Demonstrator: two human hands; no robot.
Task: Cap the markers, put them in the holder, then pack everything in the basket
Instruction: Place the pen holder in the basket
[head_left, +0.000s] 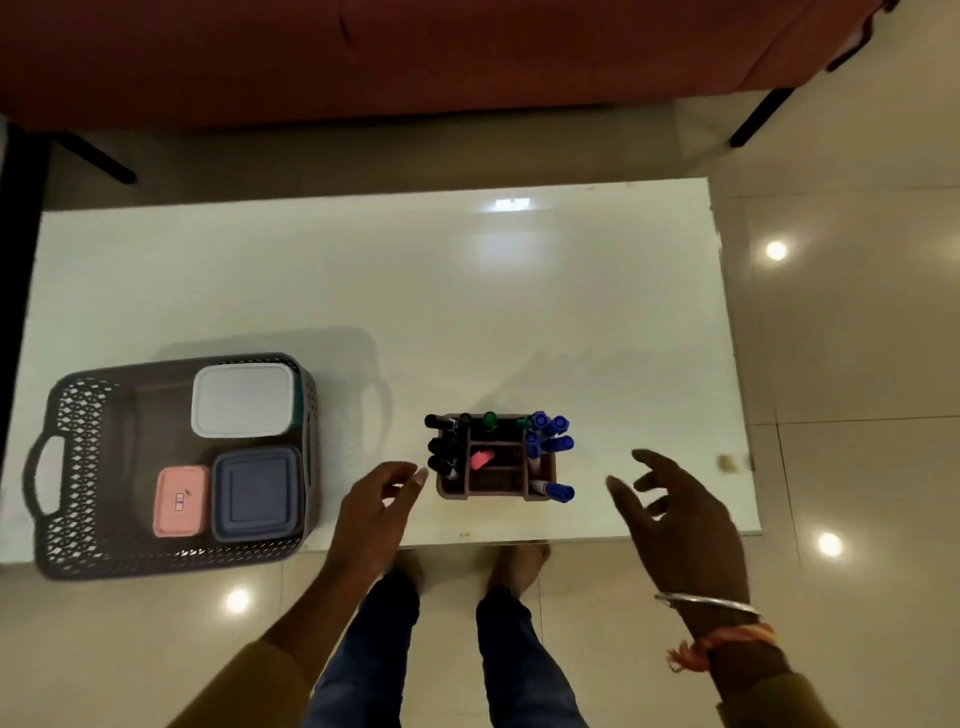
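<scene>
A brown holder (488, 492) sits near the table's (363, 286) near edge, its long axis running left to right. It is packed with capped markers (550, 437) standing caps up, black at its left end, green on the far side, blue at its right end. One blue marker (555, 491) at the near right corner tips rightward. The left hand (379, 512) and right hand (680, 519) flank the holder, fingers loose and apart, gripping nothing. The basket (78, 415) at the table's left holds a white box (243, 399), a blue box (257, 493) and a pink box (181, 500).
</scene>
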